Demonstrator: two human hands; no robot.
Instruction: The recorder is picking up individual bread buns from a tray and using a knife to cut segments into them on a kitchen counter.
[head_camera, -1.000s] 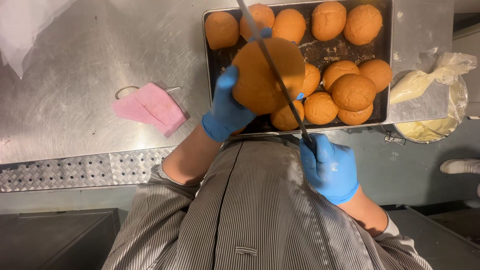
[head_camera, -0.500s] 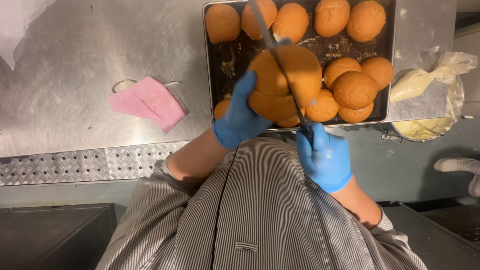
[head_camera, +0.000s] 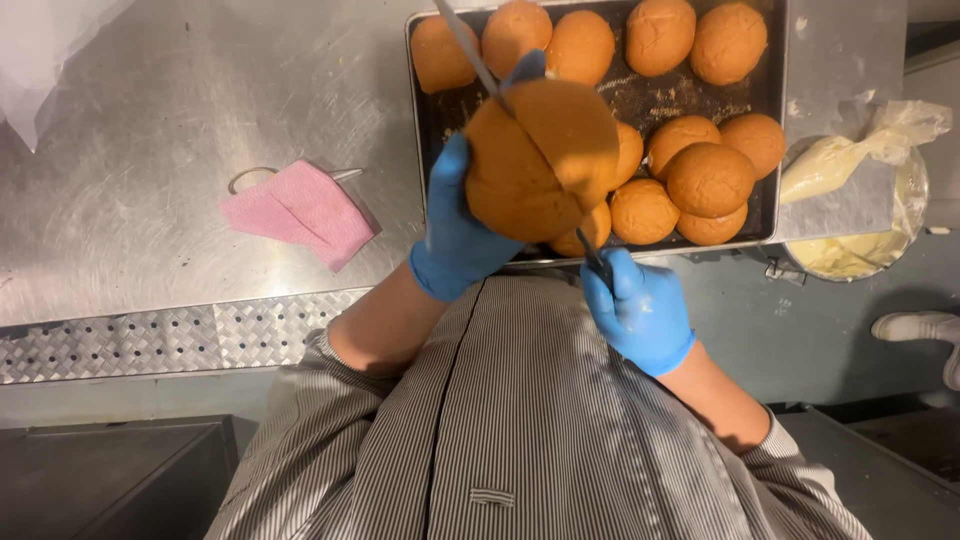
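- Head view: the left hand (head_camera: 455, 235), in a blue glove, has its grip wrapped around a big round bun (head_camera: 535, 160) and holds it up over the near edge of the tray (head_camera: 768, 120).
- The right hand (head_camera: 638, 310), also in a blue glove, has its grip pressed together around the handle of a knife (head_camera: 470, 52).
- The blade goes into the bun and its tip comes out on the far side, over the tray. The bun is split along the blade, and the two parts are open a little.
- The tray is dark and rectangular and stands on the steel surface (head_camera: 150, 180).
- Buns on the tray: I count five in the far row and about six more in a group (head_camera: 710, 178) at the near right. Some of them are partly hidden behind the held bun, so the exact number I cannot tell.
- One pink folded cloth (head_camera: 300, 210) lies on the surface, left of the tray and well apart from it.
- One clear piping bag (head_camera: 850, 155) with pale cream lies just right of the tray. It rests on the rim of one round bowl (head_camera: 915, 235) with the same pale cream inside.
- One white plastic sheet (head_camera: 50, 45) shows in the far left corner.
- No label or sign is readable on any of these things.
- At the right edge, one light shoe (head_camera: 915, 325) stands on the floor.
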